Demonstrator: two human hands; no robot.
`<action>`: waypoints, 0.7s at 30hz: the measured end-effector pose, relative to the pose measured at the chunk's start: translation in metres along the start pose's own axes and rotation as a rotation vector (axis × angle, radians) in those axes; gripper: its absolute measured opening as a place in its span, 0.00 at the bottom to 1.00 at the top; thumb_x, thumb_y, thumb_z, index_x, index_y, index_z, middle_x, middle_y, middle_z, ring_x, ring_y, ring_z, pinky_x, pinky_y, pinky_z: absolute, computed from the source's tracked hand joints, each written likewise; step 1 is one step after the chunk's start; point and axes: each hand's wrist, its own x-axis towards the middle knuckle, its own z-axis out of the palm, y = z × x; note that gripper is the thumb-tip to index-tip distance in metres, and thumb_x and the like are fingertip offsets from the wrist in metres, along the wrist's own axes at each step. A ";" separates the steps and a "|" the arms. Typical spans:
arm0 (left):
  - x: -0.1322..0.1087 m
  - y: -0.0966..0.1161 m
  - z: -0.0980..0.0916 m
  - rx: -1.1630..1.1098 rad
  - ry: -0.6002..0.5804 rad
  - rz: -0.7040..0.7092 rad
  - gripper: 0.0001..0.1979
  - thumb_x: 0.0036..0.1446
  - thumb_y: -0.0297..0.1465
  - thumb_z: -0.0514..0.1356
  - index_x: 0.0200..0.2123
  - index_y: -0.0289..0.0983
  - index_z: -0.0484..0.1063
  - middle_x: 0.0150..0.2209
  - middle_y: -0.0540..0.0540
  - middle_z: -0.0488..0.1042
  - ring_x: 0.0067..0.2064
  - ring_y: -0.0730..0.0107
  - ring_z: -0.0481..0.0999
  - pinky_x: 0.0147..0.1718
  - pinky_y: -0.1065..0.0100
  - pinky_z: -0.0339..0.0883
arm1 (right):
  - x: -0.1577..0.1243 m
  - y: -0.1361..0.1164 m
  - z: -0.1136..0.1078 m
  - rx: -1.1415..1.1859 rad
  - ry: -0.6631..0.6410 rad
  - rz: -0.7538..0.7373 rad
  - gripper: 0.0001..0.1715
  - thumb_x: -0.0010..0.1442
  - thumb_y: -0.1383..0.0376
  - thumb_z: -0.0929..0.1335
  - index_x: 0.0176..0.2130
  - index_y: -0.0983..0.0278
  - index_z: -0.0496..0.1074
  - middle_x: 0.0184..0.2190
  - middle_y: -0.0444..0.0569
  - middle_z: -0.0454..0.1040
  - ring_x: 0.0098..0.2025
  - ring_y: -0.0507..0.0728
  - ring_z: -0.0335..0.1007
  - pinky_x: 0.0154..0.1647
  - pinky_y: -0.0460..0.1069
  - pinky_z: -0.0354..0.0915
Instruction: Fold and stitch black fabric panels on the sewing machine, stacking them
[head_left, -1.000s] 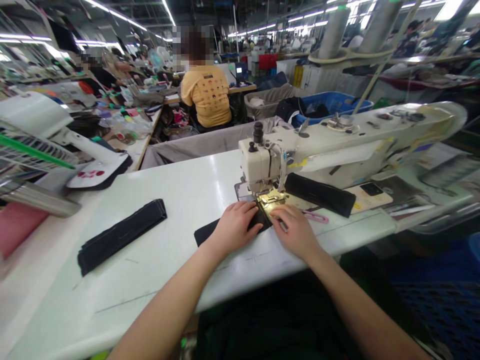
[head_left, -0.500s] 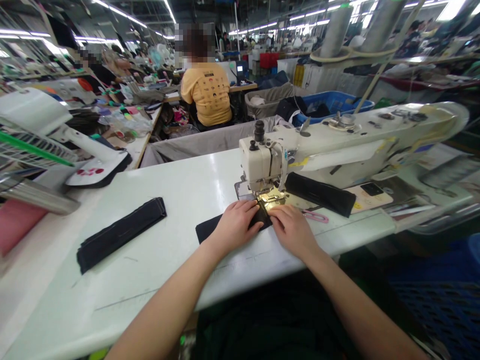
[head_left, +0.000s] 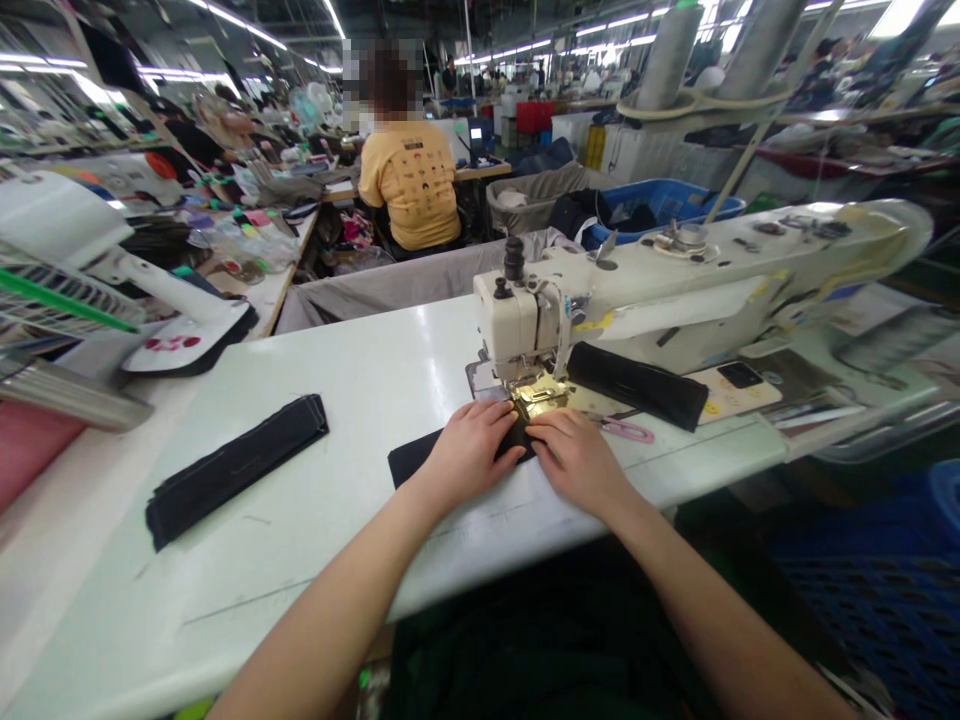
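My left hand (head_left: 470,448) lies flat, fingers stretched out, on a black fabric strip (head_left: 411,462) on the white table (head_left: 315,540). My right hand (head_left: 576,457) presses the strip's right end, just in front of the presser foot (head_left: 541,393) of the cream sewing machine (head_left: 675,280). The strip's right end is hidden under both hands. A stack of black strips (head_left: 234,466) lies to the left, apart from my hands. Another black stack (head_left: 637,384) sits under the machine arm, to the right.
Pink scissors (head_left: 627,430) lie right of my right hand. A phone (head_left: 741,375) rests on the machine bed. A white lamp base (head_left: 187,340) stands at the left. A person in a yellow shirt (head_left: 410,184) sits beyond a grey fabric bin (head_left: 390,285). Blue crates (head_left: 660,205) stand behind.
Both hands have stayed on the strip; the right hand has crept slightly left toward the left hand. The view has shifted a little.
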 end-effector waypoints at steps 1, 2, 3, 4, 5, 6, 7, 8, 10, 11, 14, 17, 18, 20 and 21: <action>0.000 0.000 0.000 0.002 0.000 0.003 0.21 0.64 0.39 0.60 0.55 0.33 0.72 0.57 0.38 0.74 0.58 0.51 0.72 0.59 0.51 0.67 | 0.000 0.000 0.000 0.001 -0.003 -0.003 0.10 0.66 0.72 0.66 0.45 0.66 0.75 0.45 0.54 0.77 0.48 0.63 0.69 0.52 0.61 0.69; 0.000 0.001 0.000 0.004 0.002 0.003 0.21 0.64 0.39 0.60 0.55 0.33 0.72 0.57 0.38 0.74 0.58 0.51 0.72 0.58 0.51 0.67 | 0.001 0.000 0.000 0.001 -0.005 -0.003 0.09 0.66 0.72 0.66 0.45 0.66 0.75 0.45 0.54 0.77 0.48 0.63 0.69 0.52 0.61 0.69; 0.000 0.001 0.000 0.006 0.003 0.002 0.21 0.64 0.39 0.60 0.55 0.33 0.72 0.57 0.38 0.74 0.58 0.51 0.72 0.58 0.50 0.67 | 0.001 -0.001 0.000 0.001 -0.008 -0.001 0.09 0.66 0.71 0.66 0.45 0.66 0.75 0.45 0.54 0.77 0.48 0.63 0.69 0.52 0.62 0.69; 0.000 0.001 0.000 0.010 0.003 0.000 0.21 0.64 0.39 0.60 0.55 0.33 0.72 0.57 0.38 0.74 0.58 0.51 0.72 0.58 0.50 0.67 | 0.001 -0.001 0.000 0.001 -0.010 0.003 0.09 0.66 0.71 0.66 0.45 0.65 0.75 0.45 0.54 0.77 0.48 0.63 0.70 0.52 0.62 0.69; 0.000 0.001 0.000 0.013 0.003 -0.004 0.21 0.64 0.39 0.60 0.55 0.33 0.72 0.57 0.38 0.74 0.58 0.51 0.72 0.58 0.50 0.67 | 0.001 -0.001 0.000 0.001 -0.011 0.008 0.09 0.66 0.71 0.66 0.45 0.65 0.75 0.45 0.54 0.77 0.48 0.63 0.70 0.52 0.62 0.69; 0.000 0.001 0.000 0.016 0.004 -0.008 0.21 0.64 0.39 0.60 0.55 0.33 0.73 0.57 0.38 0.74 0.58 0.50 0.72 0.58 0.50 0.67 | 0.001 -0.001 0.000 0.001 -0.013 0.012 0.10 0.66 0.71 0.66 0.45 0.65 0.76 0.46 0.54 0.77 0.49 0.63 0.70 0.52 0.62 0.69; 0.000 0.000 0.000 0.020 0.006 -0.012 0.21 0.64 0.39 0.60 0.55 0.33 0.73 0.57 0.37 0.74 0.58 0.50 0.73 0.58 0.50 0.67 | 0.001 -0.001 0.001 0.000 -0.014 0.014 0.10 0.66 0.71 0.66 0.45 0.65 0.76 0.46 0.54 0.77 0.49 0.63 0.70 0.53 0.62 0.69; 0.000 0.000 0.001 0.023 0.008 -0.014 0.21 0.64 0.39 0.60 0.55 0.33 0.73 0.57 0.37 0.74 0.58 0.50 0.72 0.58 0.50 0.67 | 0.001 0.000 0.001 -0.003 -0.016 0.016 0.10 0.66 0.71 0.66 0.46 0.65 0.76 0.46 0.54 0.77 0.49 0.63 0.70 0.53 0.62 0.69; 0.001 -0.001 0.001 0.025 0.014 -0.019 0.21 0.64 0.40 0.60 0.55 0.33 0.73 0.58 0.37 0.74 0.58 0.50 0.72 0.58 0.51 0.67 | 0.002 0.000 0.002 -0.012 -0.024 0.018 0.11 0.66 0.71 0.66 0.47 0.65 0.76 0.47 0.54 0.77 0.50 0.63 0.70 0.54 0.62 0.69; 0.001 -0.001 0.002 0.025 0.015 -0.020 0.21 0.65 0.40 0.59 0.55 0.32 0.73 0.58 0.36 0.74 0.59 0.50 0.72 0.59 0.51 0.67 | 0.002 0.000 0.002 -0.017 -0.026 0.018 0.11 0.66 0.71 0.66 0.47 0.65 0.76 0.47 0.54 0.77 0.50 0.63 0.70 0.54 0.62 0.69; 0.002 -0.002 0.002 0.019 0.015 -0.021 0.21 0.65 0.40 0.59 0.55 0.32 0.73 0.58 0.36 0.73 0.59 0.51 0.72 0.59 0.51 0.67 | 0.002 0.000 0.002 -0.026 -0.029 0.021 0.11 0.67 0.71 0.66 0.47 0.66 0.76 0.48 0.54 0.77 0.50 0.63 0.70 0.54 0.63 0.69; 0.001 -0.002 0.002 0.017 0.014 -0.017 0.21 0.65 0.40 0.59 0.56 0.33 0.72 0.59 0.36 0.73 0.59 0.51 0.72 0.59 0.50 0.66 | 0.002 0.000 0.001 -0.022 -0.033 0.021 0.11 0.67 0.70 0.66 0.47 0.66 0.76 0.48 0.55 0.77 0.50 0.63 0.70 0.54 0.63 0.69; 0.001 -0.002 0.002 0.017 0.015 -0.017 0.21 0.65 0.40 0.59 0.56 0.33 0.72 0.59 0.36 0.73 0.59 0.51 0.72 0.59 0.50 0.66 | 0.002 0.000 0.001 -0.020 -0.034 0.020 0.11 0.67 0.70 0.66 0.47 0.66 0.76 0.48 0.54 0.77 0.50 0.63 0.70 0.53 0.63 0.69; 0.001 -0.003 0.002 0.014 0.018 -0.017 0.21 0.65 0.40 0.59 0.56 0.33 0.72 0.59 0.36 0.73 0.60 0.50 0.71 0.59 0.50 0.66 | 0.001 0.000 0.001 -0.018 -0.028 0.015 0.11 0.67 0.70 0.66 0.47 0.64 0.76 0.48 0.54 0.77 0.50 0.63 0.71 0.53 0.63 0.69; 0.001 -0.003 0.002 0.009 0.020 -0.016 0.21 0.65 0.39 0.59 0.56 0.34 0.72 0.59 0.36 0.73 0.59 0.51 0.71 0.59 0.50 0.66 | 0.001 0.000 0.001 -0.018 -0.023 0.012 0.11 0.67 0.69 0.65 0.47 0.64 0.76 0.48 0.54 0.78 0.50 0.63 0.71 0.53 0.63 0.69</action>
